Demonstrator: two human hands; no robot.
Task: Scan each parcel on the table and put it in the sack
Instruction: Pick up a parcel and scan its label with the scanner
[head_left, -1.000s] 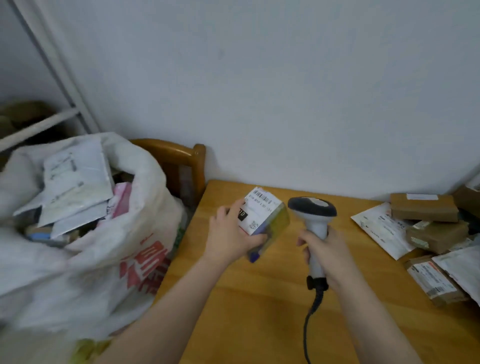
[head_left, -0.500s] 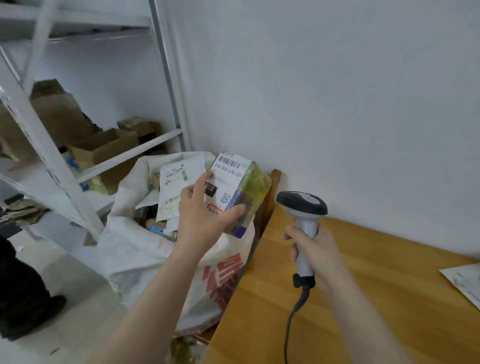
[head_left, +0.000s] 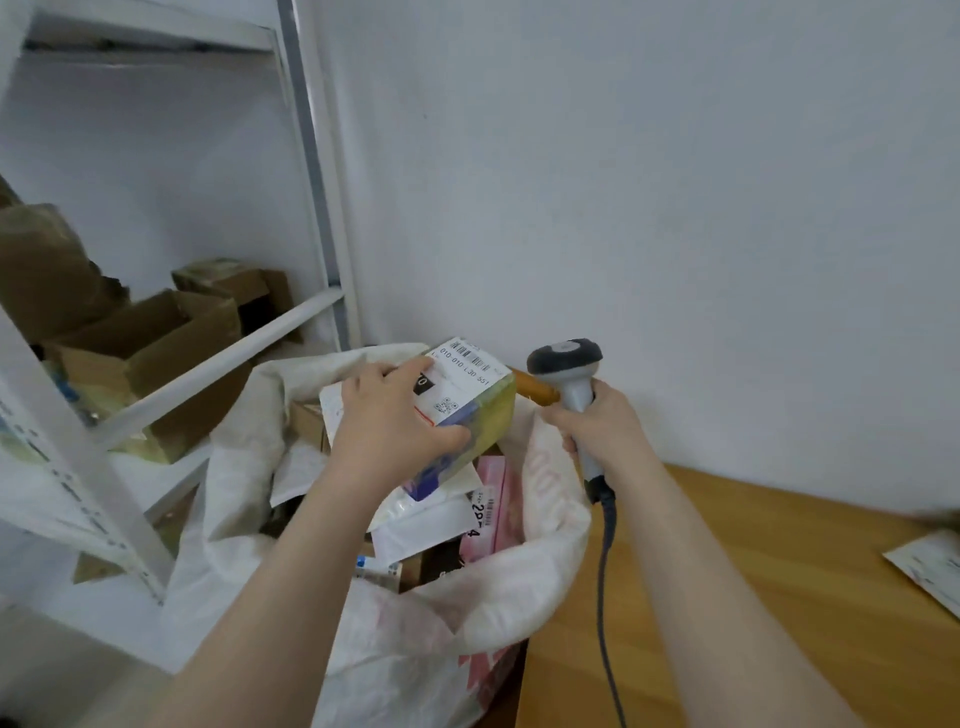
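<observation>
Above the open white woven sack (head_left: 239, 467), I had the L hand (head_left: 387, 426) curled round the small yellow-taped box w/ white label (head_left: 467, 389), swung there off the wooden table (head_left: 727, 597); scan prob done, drop next. R hand (head_left: 597, 428) gripped the grey handheld scanner (head_left: 563, 364)

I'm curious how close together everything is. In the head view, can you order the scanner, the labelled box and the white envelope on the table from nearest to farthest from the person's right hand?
1. The scanner, gripped in the right hand.
2. The labelled box, just to its left, held over the sack.
3. The white envelope, far right on the table.
</observation>
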